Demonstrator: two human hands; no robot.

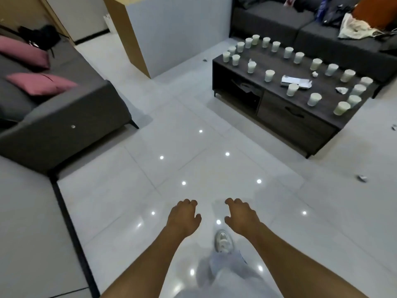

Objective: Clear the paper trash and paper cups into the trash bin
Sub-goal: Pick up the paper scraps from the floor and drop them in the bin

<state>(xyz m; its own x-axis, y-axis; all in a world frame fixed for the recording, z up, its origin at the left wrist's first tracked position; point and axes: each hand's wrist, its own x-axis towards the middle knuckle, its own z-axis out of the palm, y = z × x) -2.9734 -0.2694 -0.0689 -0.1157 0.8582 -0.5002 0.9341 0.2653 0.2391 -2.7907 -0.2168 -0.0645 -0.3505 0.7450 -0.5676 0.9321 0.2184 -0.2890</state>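
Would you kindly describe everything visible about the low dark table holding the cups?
The table is a low, long cabinet in dark wood-look finish, standing on the pale tiled floor before a grey sofa. Its front shows an open shelf on the left and a drawer with a dark handle. White paper cups ring its top, with crumpled paper scraps and a flat packet.

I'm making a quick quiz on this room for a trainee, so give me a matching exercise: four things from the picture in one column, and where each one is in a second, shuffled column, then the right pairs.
Things
1. paper cups
2. pink cushions
3. crumpled paper scrap
4. white shoe

Places
A. on the grey sofa at the left
B. on the floor tiles to the right of the dark table
C. on the floor between the left hand and right hand
D. on top of the dark low table

Pairs: 1-D, 2-A, 3-B, 4-C
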